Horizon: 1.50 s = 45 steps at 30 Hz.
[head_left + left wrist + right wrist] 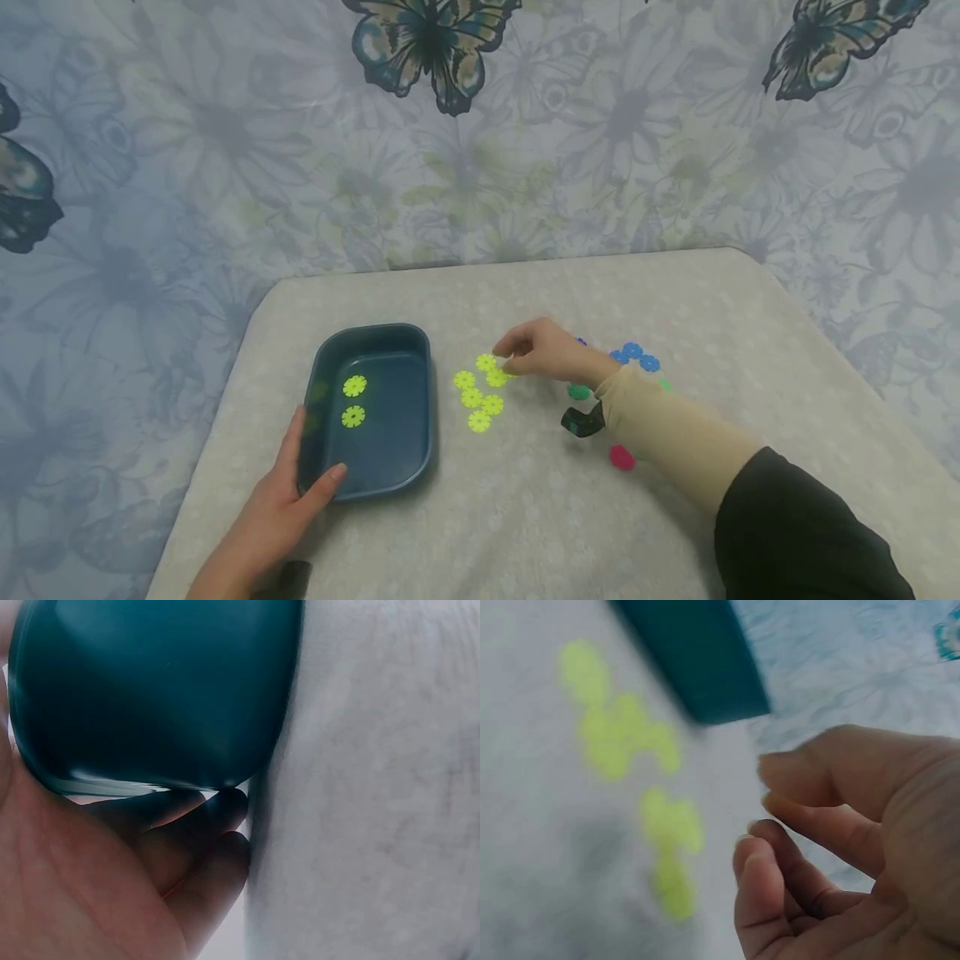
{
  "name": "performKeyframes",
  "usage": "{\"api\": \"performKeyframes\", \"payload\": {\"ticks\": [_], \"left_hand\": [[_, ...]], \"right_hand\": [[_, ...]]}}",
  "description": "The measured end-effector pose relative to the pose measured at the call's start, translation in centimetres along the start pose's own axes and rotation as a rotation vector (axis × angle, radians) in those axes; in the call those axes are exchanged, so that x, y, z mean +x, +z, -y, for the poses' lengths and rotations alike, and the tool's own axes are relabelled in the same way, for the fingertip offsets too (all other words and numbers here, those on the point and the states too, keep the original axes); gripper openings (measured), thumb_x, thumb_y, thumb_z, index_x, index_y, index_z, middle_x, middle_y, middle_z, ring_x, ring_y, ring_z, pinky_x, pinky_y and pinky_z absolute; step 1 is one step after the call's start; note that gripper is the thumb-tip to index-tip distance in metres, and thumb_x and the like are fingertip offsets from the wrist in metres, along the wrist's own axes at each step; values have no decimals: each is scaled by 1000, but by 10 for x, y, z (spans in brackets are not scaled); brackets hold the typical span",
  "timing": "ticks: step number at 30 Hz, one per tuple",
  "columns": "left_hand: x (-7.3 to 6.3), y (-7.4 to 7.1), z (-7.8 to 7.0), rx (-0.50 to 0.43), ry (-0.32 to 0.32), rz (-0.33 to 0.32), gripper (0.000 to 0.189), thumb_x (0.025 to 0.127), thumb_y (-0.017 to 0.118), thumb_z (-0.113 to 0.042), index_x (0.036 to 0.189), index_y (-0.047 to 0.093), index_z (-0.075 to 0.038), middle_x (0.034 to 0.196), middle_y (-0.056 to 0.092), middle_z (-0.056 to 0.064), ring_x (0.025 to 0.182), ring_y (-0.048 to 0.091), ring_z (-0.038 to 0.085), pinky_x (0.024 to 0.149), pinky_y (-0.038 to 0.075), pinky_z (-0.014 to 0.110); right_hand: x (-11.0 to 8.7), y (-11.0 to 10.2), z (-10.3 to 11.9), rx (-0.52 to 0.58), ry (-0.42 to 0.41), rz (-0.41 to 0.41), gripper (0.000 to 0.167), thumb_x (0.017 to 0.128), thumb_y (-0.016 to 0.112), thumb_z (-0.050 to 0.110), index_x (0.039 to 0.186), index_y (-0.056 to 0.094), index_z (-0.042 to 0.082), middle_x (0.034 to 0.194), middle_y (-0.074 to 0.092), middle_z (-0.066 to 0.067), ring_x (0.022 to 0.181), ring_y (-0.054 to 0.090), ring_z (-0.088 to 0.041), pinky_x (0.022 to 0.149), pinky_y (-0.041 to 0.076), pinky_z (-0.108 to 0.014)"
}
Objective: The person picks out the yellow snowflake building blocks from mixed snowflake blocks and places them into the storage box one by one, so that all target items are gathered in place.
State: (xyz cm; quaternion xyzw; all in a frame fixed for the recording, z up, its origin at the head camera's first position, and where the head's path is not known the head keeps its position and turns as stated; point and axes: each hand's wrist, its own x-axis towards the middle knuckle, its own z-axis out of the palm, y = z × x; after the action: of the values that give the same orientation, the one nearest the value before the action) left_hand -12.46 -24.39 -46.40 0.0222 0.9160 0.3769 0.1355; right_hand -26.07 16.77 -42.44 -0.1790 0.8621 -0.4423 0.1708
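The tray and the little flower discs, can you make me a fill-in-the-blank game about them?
1. In the head view, the tray lies to the ___ of the blue discs.
2. The flower discs inside the tray are coloured ___.
3. The right hand is above the cloth, while the left hand grips the ___.

Missing words: left; yellow; tray.

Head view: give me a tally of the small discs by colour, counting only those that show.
Yellow discs: at least 9 (2 in the tray, 7 on the cloth)
Blue discs: at least 4, one just an edge
Green discs: at least 2
Red discs: at least 1
Total: at least 16; the right hand and sleeve may hide more
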Motion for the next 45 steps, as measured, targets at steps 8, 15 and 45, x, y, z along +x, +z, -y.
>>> {"api": "performKeyframes", "payload": {"ticks": [8,15,45], "left_hand": [[0,2,1,-24,17,-8,107,100,61,-55,162,-22,-30,172,1,23,151,18,56,112,23,78],[2,3,-1,-11,9,-7,107,100,60,-57,162,-22,-29,172,0,23,152,18,56,113,23,77],[-2,1,-1,14,-6,-4,108,100,59,-58,162,-24,-26,171,0,25,151,18,56,113,23,77]], "right_hand": [[4,11,-28,-172,31,-41,41,84,78,10,124,74,10,118,68,-7,96,63,-20,78,56,-31],[7,17,-36,-287,41,-71,44,84,78,11,128,72,11,113,61,-8,90,57,-20,78,51,-31],[4,29,-42,-375,-69,-125,24,85,78,11,109,75,10,100,65,-1,90,58,-16,83,53,-34]]}}
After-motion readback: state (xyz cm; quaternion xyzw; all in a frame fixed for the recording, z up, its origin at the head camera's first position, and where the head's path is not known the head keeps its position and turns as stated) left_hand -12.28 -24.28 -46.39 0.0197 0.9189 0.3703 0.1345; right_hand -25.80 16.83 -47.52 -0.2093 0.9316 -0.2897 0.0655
